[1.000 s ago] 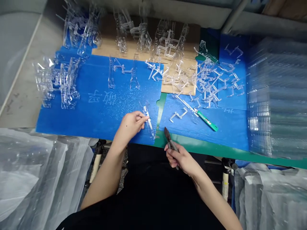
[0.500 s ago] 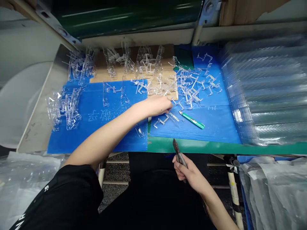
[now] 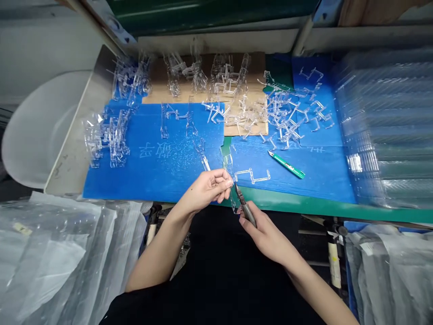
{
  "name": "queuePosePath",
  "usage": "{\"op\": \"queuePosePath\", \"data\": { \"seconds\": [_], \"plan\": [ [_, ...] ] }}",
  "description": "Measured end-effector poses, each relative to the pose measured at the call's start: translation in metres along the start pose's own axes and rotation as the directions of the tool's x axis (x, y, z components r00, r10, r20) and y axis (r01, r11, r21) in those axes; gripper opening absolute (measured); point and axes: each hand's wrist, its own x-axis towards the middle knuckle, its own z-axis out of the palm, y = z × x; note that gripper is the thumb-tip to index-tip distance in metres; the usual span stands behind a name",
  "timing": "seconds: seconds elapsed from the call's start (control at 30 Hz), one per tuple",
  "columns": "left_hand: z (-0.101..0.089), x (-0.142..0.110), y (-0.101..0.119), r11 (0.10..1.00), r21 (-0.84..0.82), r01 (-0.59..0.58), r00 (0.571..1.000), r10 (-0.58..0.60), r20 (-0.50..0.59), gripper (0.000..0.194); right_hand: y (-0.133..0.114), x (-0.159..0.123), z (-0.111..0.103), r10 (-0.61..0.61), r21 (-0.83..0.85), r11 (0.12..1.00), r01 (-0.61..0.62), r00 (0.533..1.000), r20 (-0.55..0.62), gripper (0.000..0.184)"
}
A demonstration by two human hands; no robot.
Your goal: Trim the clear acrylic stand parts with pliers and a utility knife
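Near the front edge of the table, my left hand [image 3: 214,186] is closed, pinching a clear plastic part [image 3: 227,158]. A clear zigzag sprue [image 3: 252,176] juts to the right from that part. My right hand [image 3: 262,228] is closed around the grey handles of a pair of side cutters [image 3: 249,214]. Its dark jaws point up at the clear plastic beside my left fingertips; whether they touch it I cannot tell. Another clear part [image 3: 203,155] lies on the blue sheet just beyond my left hand.
A green craft knife [image 3: 287,164] lies to the right. Behind it is a heap of clear sprue pieces [image 3: 284,113]. Clear parts [image 3: 110,140] stand grouped at the left, others on cardboard [image 3: 155,92]. Stacked clear trays [image 3: 392,135] fill the right side.
My left hand has drawn back toward the front edge, now with a clear part and sprue in it. My right hand has raised the cutters to that part. The view has shifted a little.
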Motion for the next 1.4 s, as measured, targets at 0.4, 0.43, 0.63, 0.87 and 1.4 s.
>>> {"op": "queuePosePath", "data": {
  "seconds": [0.4, 0.43, 0.63, 0.87, 1.4],
  "plan": [
    [-0.018, -0.008, -0.017, 0.998, -0.058, -0.035, 0.999, 0.036, 0.02, 0.031, -0.013, 0.005, 0.009, 0.055, -0.027, 0.998, -0.055, 0.998, 0.024, 0.01],
    [-0.018, -0.008, -0.017, 0.998, -0.053, -0.035, 0.999, 0.036, 0.025, 0.031, -0.014, 0.006, 0.009, 0.061, -0.029, 0.998, -0.06, 0.998, 0.017, 0.01],
    [-0.02, -0.009, -0.016, 0.998, -0.055, -0.033, 0.999, 0.035, 0.037, 0.033, -0.018, 0.011, 0.006, 0.073, 0.023, 0.997, -0.074, 0.996, 0.05, 0.011],
    [-0.02, -0.008, -0.012, 0.999, -0.027, -0.02, 0.998, 0.021, 0.056, 0.031, -0.024, 0.01, 0.0, 0.087, -0.014, 0.996, -0.086, 0.992, 0.089, 0.014],
    [-0.015, -0.001, -0.009, 1.0, -0.009, 0.028, 0.997, -0.027, 0.073, 0.034, -0.013, 0.01, -0.013, 0.086, 0.055, 0.994, -0.096, 0.982, 0.167, 0.015]
  ]
}}
